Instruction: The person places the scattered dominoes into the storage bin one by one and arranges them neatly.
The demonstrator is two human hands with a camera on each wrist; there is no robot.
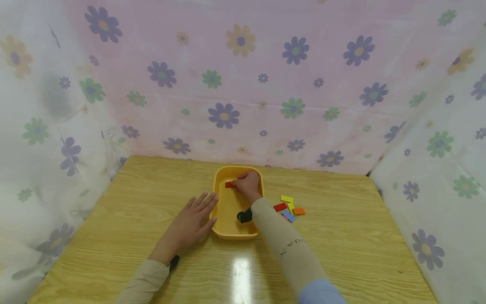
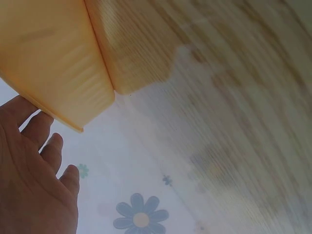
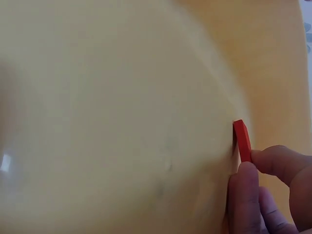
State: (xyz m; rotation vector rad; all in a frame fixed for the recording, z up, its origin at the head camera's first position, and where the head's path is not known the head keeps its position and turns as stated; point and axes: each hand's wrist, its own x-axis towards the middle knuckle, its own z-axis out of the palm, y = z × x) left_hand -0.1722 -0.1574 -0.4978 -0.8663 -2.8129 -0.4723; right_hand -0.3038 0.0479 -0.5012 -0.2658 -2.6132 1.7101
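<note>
Pinching 1 red block point(image 3: 243, 139) — right hand point(image 1: 248, 185); splayed against the yellow tray point(image 1: 227, 213) — left hand point(image 1: 190, 223).

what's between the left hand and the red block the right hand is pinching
In the head view, the left rim of the yellow tray, then a bare stretch of its floor.

Cannot see the right end of the red block point(image 1: 228, 184), covered by the fingers point(image 3: 247, 195) of the right hand point(image 1: 247, 185), nor part of the right rim on the yellow tray point(image 1: 228, 213) beneath the right sleeve point(image 1: 275, 232). Cannot read the small lettering point(image 1: 297, 242) on that sleeve, nor make out the mostly hidden black object point(image 1: 174, 262) by the left hand point(image 1: 193, 223). Can catch only a sliver of the pinkish piece point(image 1: 284, 217) beside the blue block point(image 1: 288, 216). Cannot see the near edge of the table point(image 1: 360, 232), cut off, nor all of the left hand in the left wrist view.
</note>
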